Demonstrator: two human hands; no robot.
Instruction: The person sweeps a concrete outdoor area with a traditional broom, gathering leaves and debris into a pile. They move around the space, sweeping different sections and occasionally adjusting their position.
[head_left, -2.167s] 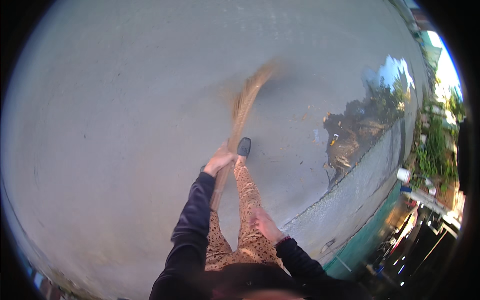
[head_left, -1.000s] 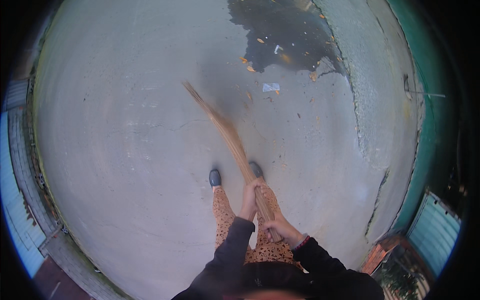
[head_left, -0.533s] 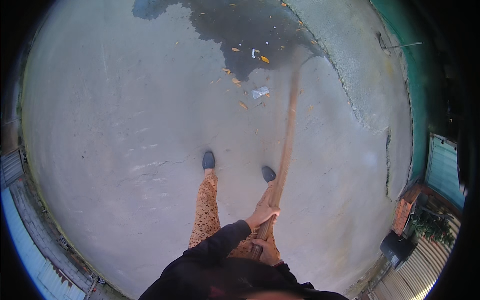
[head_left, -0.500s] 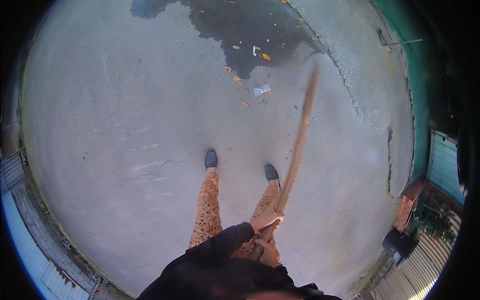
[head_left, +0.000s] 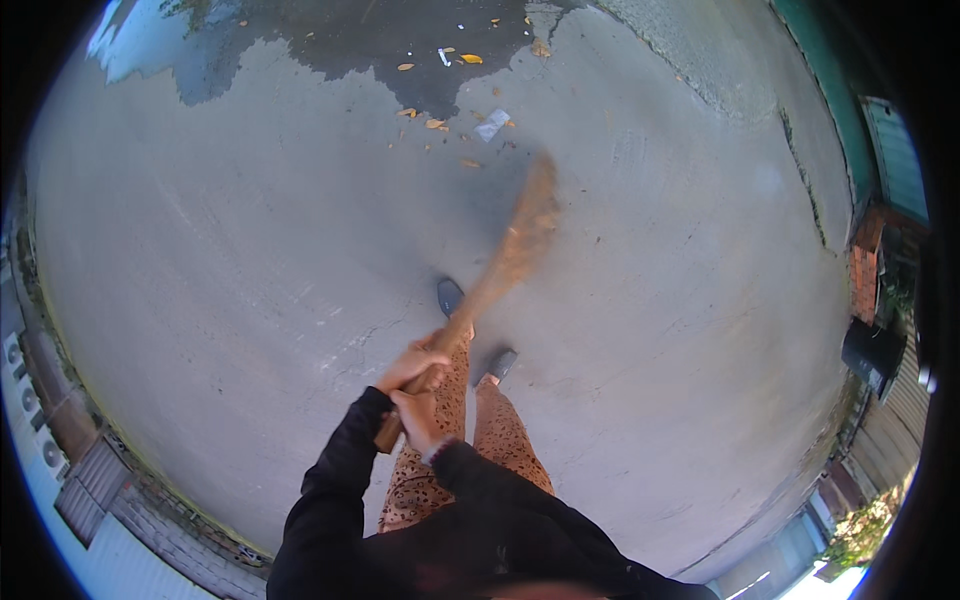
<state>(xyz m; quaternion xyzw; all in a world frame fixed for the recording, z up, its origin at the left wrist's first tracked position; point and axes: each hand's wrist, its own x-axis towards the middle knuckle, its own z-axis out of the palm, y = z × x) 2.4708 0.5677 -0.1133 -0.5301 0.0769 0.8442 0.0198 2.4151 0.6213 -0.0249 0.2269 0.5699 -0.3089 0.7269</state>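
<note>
A brown stick broom (head_left: pixel 498 268) slants from my body up to the right, its far end blurred. My left hand (head_left: pixel 412 364) is wrapped round its handle, closer to the bristles. Just below, my right hand (head_left: pixel 418 416) grips the same handle, and the butt end sticks out beneath it to the left. Beyond the bristle tips lie a crumpled clear plastic piece (head_left: pixel 492 125) and several scattered dry leaves (head_left: pixel 436 124). The bristles look low over the concrete; contact cannot be made out.
A dark wet patch (head_left: pixel 420 85) spreads across the concrete at the far side. My shoes (head_left: pixel 450 297) stand under the broom. A raised rough slab (head_left: pixel 700 50) runs along the far right. Near the right wall is a black bucket (head_left: pixel 873 352).
Both hands and the broom have swung from right to left, and the broom now leans more. My feet have stepped and the whole view has turned.
</note>
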